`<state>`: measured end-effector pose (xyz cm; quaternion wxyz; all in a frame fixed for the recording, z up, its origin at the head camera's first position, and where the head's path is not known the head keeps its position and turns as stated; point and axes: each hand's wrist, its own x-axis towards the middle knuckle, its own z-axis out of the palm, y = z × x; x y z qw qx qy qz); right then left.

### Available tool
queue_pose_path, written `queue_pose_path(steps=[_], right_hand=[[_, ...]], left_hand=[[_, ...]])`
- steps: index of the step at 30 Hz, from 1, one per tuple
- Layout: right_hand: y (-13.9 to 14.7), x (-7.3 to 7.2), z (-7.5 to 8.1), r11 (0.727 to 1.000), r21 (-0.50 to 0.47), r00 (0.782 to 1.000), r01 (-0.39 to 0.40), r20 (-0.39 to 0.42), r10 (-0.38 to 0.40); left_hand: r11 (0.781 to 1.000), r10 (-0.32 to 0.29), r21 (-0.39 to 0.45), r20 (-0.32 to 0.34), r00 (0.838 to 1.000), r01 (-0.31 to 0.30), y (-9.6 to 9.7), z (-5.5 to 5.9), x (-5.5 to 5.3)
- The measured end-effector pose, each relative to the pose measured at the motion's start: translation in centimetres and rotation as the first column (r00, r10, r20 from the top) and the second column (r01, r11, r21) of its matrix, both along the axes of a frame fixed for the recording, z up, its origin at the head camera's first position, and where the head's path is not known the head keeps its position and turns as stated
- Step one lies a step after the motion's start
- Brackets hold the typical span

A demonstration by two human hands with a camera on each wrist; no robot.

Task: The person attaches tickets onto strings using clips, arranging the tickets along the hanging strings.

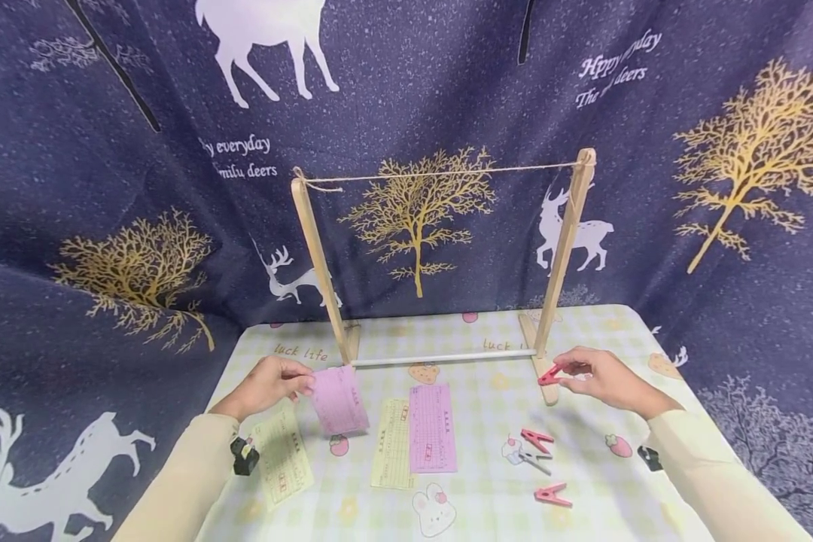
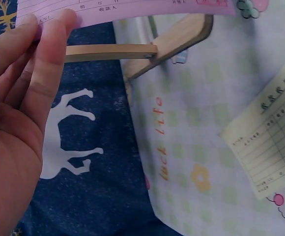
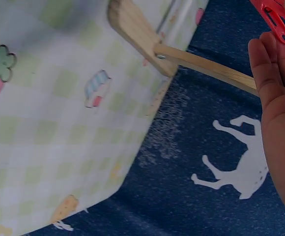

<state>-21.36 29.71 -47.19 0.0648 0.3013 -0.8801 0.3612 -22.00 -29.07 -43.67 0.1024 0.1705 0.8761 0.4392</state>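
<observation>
My left hand [image 1: 275, 385] pinches a pink paper slip [image 1: 339, 400] by its edge, held up at the left post's foot. In the left wrist view the slip [image 2: 128, 11] shows printed lines between thumb and fingers. My right hand [image 1: 599, 376] pinches a red clothespin [image 1: 550, 374] in front of the right post's foot. The same clothespin [image 3: 274, 18] appears at the fingertips in the right wrist view. Between the hands a wooden frame [image 1: 560, 256] stands upright, with a string [image 1: 440, 174] tied across its top.
On the checked tablecloth lie a second pink slip [image 1: 433, 429], a yellow slip [image 1: 391, 443] touching it, and another yellow slip [image 1: 283, 455] below my left hand. At right lie a red clothespin [image 1: 537, 439], a grey clothespin [image 1: 535, 461] and another red clothespin [image 1: 553, 494]. A dark curtain [image 1: 406, 90] hangs behind.
</observation>
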Motion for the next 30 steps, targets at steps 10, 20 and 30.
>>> queue_pose_path(steps=[10,20,30], right_hand=[[-0.4,-0.6,2.1,0.996,-0.01,0.994,0.094,0.062,-0.093],[-1.2,-1.6,5.5,0.999,-0.018,0.999,0.045,0.028,-0.044],[-1.8,-2.4,8.7,0.998,0.03,0.998,0.062,0.006,-0.062]], left_hand=[[0.995,0.087,0.069,-0.129,0.988,-0.078,0.2,2.1,-0.8],[0.993,0.096,0.088,-0.226,0.969,-0.078,0.9,5.5,-1.8],[0.994,0.106,0.041,-0.274,0.956,-0.099,2.2,7.6,-2.8]])
